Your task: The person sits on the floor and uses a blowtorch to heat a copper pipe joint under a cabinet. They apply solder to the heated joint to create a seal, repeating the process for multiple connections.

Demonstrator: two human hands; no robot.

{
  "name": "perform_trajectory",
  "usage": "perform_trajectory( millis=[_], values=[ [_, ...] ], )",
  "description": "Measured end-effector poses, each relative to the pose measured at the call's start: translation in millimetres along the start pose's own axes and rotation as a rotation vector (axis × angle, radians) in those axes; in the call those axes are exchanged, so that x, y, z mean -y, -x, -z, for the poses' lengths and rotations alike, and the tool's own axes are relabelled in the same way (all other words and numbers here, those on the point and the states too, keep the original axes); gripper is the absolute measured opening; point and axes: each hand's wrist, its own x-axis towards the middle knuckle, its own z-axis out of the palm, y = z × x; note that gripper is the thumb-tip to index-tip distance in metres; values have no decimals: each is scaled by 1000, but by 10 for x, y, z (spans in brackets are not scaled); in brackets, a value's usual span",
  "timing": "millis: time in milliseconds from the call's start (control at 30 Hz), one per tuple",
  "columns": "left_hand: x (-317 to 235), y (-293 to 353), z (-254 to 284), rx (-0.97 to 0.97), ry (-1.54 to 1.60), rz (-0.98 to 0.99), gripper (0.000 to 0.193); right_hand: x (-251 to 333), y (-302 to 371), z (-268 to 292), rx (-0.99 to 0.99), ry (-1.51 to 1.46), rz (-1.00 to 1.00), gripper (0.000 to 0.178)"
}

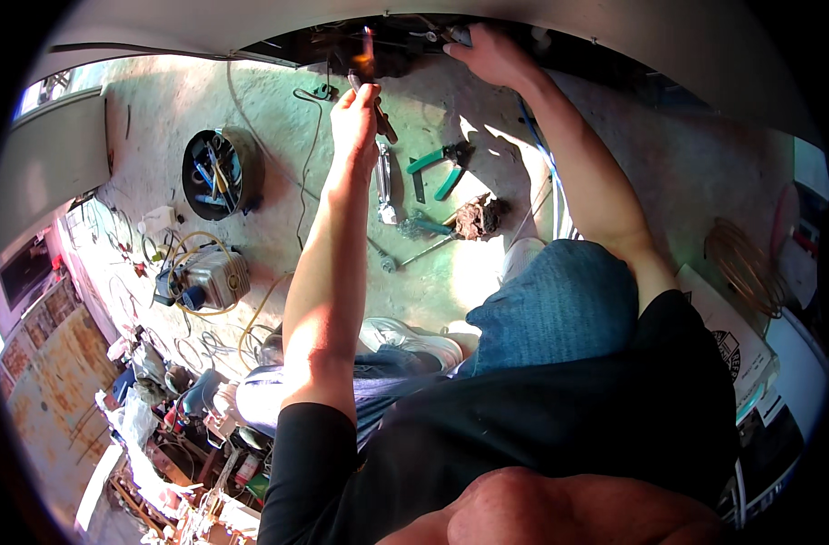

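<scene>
My left hand is closed round a plier-like tool with dark brown handles, its tip pointing up at the dark opening under a pale panel. Just beyond that tip burns a small orange flame; its source is hard to make out. To the right, my right hand reaches into the same opening, fingers curled round a greyish thing mostly lost in shadow. On the floor below lie a silver metal tool, a green-handled cutting tool and a brown crumpled clump.
At left stand a round black bucket of hand tools and a metal pump-like unit with a yellow hose. Scrap and parts pile up at lower left. Coiled copper tubing and a white carton are at right.
</scene>
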Motion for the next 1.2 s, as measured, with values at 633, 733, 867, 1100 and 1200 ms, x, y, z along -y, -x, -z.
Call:
perform_trajectory(
  millis=[633, 733, 867, 1100, 1200],
  values=[
    [-126, -54, -148, -59, -99, -7, 17, -8, -124, -12, 39, -82, -47, 61],
    [-119, -66, -169, -78, -131, -23, 19, -45, -124, -35, 25, -75, -54, 58],
    [-102, -49, -184, -84, -141, -23, 21, -3, -88, -14, 11, -44, -50, 58],
    [-115, -73, -226, -103, -127, -29, 22, 19, -74, 2, 39, -49, -59, 57],
    [-156, -59, -229, -85, -152, -3, 21, 3, -73, -8, 36, -87, -59, 57]
  ],
)
